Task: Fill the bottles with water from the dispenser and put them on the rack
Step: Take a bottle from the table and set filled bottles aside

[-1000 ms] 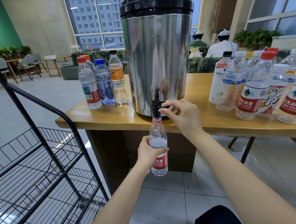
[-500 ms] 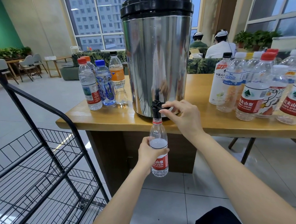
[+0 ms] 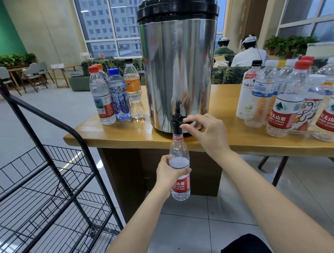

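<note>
A tall steel dispenser with a black lid stands on the wooden table. My right hand pinches its black tap lever. My left hand grips a clear bottle with a red label, held upright below the table edge with its open neck right under the spout. Water stands at about the bottle's shoulder. The black wire rack stands at the left.
Several capped bottles stand on the table left of the dispenser, and several more bottles crowd the right side. Two seated people are behind the table. Chairs and plants line the far left; the floor is tiled.
The water in the held bottle has risen slightly. Both hands stay where they were, on the tap lever and the bottle.
</note>
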A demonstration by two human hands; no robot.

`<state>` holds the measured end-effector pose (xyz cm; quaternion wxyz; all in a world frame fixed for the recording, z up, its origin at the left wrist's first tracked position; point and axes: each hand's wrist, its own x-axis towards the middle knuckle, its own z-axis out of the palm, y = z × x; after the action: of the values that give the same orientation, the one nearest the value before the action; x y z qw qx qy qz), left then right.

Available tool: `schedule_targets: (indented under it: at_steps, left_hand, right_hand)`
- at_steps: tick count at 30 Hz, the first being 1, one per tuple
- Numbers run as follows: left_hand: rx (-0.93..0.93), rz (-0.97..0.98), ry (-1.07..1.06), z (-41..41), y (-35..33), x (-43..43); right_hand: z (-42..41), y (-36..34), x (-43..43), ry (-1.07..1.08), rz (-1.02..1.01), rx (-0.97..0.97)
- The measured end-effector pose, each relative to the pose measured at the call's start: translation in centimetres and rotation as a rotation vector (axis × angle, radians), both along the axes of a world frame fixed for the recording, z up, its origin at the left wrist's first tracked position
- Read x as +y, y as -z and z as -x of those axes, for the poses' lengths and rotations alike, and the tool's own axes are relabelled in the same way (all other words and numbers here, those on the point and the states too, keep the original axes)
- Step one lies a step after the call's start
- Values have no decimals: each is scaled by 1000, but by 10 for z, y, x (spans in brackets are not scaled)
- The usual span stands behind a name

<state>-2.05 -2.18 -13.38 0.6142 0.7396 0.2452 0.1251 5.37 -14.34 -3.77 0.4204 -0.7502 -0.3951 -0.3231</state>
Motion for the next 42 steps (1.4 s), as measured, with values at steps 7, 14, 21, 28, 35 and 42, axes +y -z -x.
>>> schedule_targets:
  at_steps: [7, 14, 21, 28, 35, 42]
  left_hand:
    - [4, 0, 0, 0, -1, 0]
    - [1, 6, 3, 1, -3, -1]
    - [5, 3, 2, 1, -2, -1]
    - [3, 6, -3, 0, -1, 0]
    - [1, 8, -3, 0, -1, 0]
    - [-1, 17, -2, 0, -1, 0]
  right_hand:
    - [0, 0, 0, -5, 3, 1]
    - [1, 0, 0, -12, 2, 0]
    - [2, -1, 0, -17, -2, -5]
    - [0, 0, 0, -24, 3, 4]
    - [0, 0, 0, -26, 6, 5]
    - [-1, 1, 0, -21, 10, 5]
